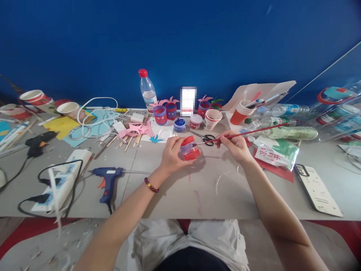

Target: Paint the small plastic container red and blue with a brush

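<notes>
Between the fingers of my left hand (pixel 172 155) is a small clear plastic piece (pixel 186 149) with red-painted ends, held above the table. My right hand (pixel 233 146) grips a long red paintbrush (pixel 254 131), its tip at the piece's right side. Behind my hands stand an open jar of blue paint (pixel 179 124), a jar with a red label (pixel 195 121) and a paper cup (pixel 212 119). Black-handled scissors (pixel 208 139) lie between my hands. Red and purple painted cups (pixel 160 115) with pink paper pieces stand farther back.
A blue glue gun (pixel 108 182) and a white power strip (pixel 63 180) lie at the left. A red-capped bottle (pixel 147 92) stands at the back. Plastic bottles (pixel 290 133), stacked cups (pixel 241 113) and a phone (pixel 318 190) are at the right.
</notes>
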Motion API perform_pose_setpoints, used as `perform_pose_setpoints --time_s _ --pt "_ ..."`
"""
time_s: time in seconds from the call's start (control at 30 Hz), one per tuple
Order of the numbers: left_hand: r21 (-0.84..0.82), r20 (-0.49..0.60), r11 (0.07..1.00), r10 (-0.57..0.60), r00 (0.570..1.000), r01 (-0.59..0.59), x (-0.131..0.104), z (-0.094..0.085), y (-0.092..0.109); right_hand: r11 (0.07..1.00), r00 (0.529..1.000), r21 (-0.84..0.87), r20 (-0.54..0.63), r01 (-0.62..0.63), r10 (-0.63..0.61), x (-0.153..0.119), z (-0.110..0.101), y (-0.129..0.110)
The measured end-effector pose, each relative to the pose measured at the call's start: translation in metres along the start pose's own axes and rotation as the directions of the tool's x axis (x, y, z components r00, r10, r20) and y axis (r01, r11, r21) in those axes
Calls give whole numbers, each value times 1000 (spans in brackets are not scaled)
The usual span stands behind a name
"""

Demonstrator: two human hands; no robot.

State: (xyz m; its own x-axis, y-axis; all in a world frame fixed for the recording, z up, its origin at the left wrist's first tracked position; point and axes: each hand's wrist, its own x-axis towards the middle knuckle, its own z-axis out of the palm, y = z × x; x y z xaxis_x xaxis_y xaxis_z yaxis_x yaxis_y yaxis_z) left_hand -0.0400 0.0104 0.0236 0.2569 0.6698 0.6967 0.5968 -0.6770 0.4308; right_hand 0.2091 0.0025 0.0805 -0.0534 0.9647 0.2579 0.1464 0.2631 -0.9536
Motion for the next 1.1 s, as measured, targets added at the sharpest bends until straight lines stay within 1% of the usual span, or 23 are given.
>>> perform_pose_setpoints --time_s 0.2,0.33,0.43,0.57,0.67,0.8,0.9,1.0,1.1 --pt "-8 -20 1000 1 1000 -1 1 -1 0 999 999 -31 -44 8 -9 4 -10 6" --pt "-12 -16 1000 19 1000 -19 2 -2 1 998 1000 66 -25 3 -1 3 -12 13" --pt "-14 -8 1000 26 1000 -26 2 -1 1 994 1000 106 5 -4 4 -1 -7 14" --pt "-8 27 1000 14 1000 -13 0 0 0 999 999 53 45 -12 10 -5 5 9" --pt "4 39 1000 2 999 -2 0 0 -1 1000 1000 20 26 5 -5 -5 8 3" --pt "-5 18 1000 -13 1000 13 -1 1 -2 1000 1000 -24 -13 18 -19 -1 2 -2" --pt "-6 22 999 -34 999 34 0 0 -2 999 999 -40 -41 10 -11 2 -4 -2" --pt "-6 35 999 -40 999 41 1 -2 -2 1000 998 -15 -57 11 -12 2 -7 3" --pt "-13 26 1000 -16 1000 16 1 -2 -2 999 1000 50 -24 7 -6 -2 -6 8"
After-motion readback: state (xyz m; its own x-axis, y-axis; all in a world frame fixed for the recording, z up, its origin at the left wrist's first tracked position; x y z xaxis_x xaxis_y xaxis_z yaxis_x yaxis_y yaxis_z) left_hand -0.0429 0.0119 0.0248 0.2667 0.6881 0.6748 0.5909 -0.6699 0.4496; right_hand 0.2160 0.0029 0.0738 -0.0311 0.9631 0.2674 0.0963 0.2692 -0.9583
